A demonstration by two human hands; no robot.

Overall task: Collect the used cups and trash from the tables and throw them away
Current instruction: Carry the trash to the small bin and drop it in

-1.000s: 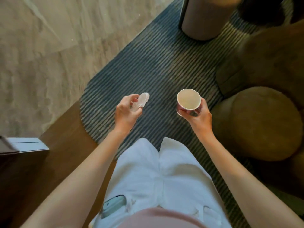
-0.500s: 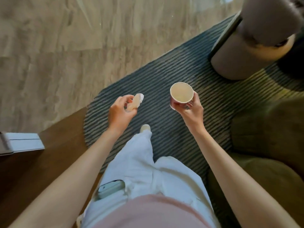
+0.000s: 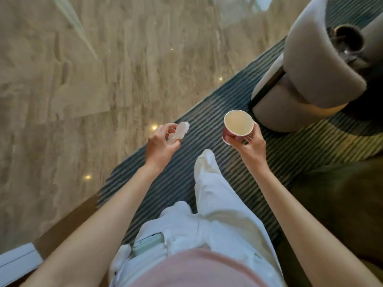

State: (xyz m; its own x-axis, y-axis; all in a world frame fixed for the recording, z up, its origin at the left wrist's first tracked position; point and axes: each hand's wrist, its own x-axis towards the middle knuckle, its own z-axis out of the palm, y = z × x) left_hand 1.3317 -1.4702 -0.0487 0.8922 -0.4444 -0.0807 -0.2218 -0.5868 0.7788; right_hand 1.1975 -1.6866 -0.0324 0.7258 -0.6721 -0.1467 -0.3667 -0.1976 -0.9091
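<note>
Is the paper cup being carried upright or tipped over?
Upright, leaning slightly. The paper cup has its open mouth facing up toward the camera, held near its base by the right hand.

A glossy beige stone floor with wavy veining fills the left and top, dotted with small bright reflections of ceiling lights. A dark rug with thin pale stripes runs diagonally across the middle, edged at lower left by a brown wooden strip. A rounded grey upholstered chair stands on the rug at upper right, with dark olive-brown seating at right
</note>
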